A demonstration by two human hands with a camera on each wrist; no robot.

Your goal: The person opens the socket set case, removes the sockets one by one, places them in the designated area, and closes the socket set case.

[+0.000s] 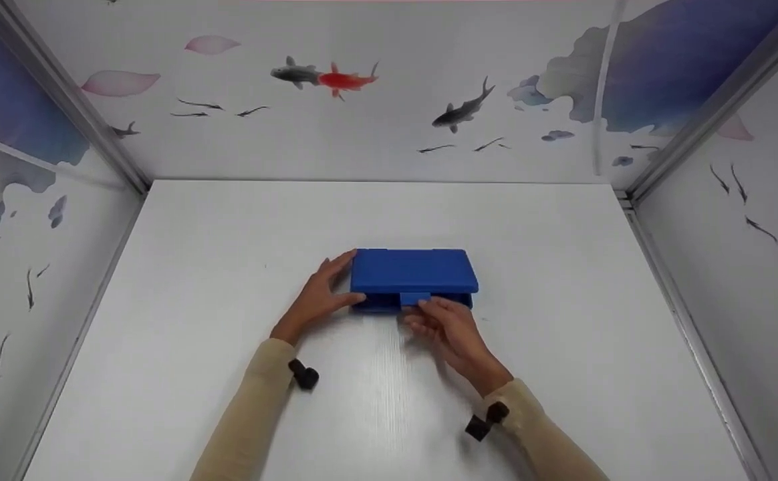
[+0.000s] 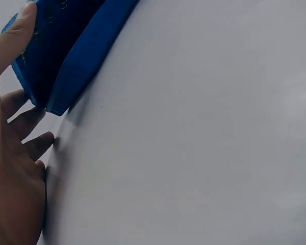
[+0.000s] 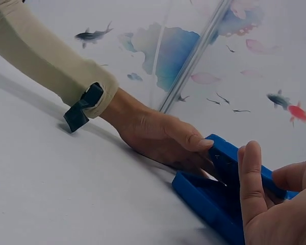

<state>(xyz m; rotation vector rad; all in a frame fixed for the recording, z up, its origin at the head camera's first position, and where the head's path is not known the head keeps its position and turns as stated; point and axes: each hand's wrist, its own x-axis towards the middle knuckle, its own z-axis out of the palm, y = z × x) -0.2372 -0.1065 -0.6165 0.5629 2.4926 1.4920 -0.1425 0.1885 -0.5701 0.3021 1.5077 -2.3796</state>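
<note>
The desk is a pale, flat surface, and its shine suggests that a light box could slide on it, so a steadying hand seems wise. The box, blue, sits about mid-desk, long edge facing the person. Its lid stands ajar, with a dark gap on the six o'clock side; what lies inside is too dark to tell.

The left hand is at the box's nine o'clock end, thumb by the near corner and forefinger by the far one. Its fingers are spread apart, touching rather than clamped. Light contact should do: enough to stop a twist, with the thumb best kept out of the gap.

The right hand comes in from five o'clock, thumb and fingers closed on the latch, the small tab at the lid's six o'clock edge. That central hold looks well chosen; an even, gentle force there should move the lid squarely, whereas a sideways tug might strain the tab.
</note>
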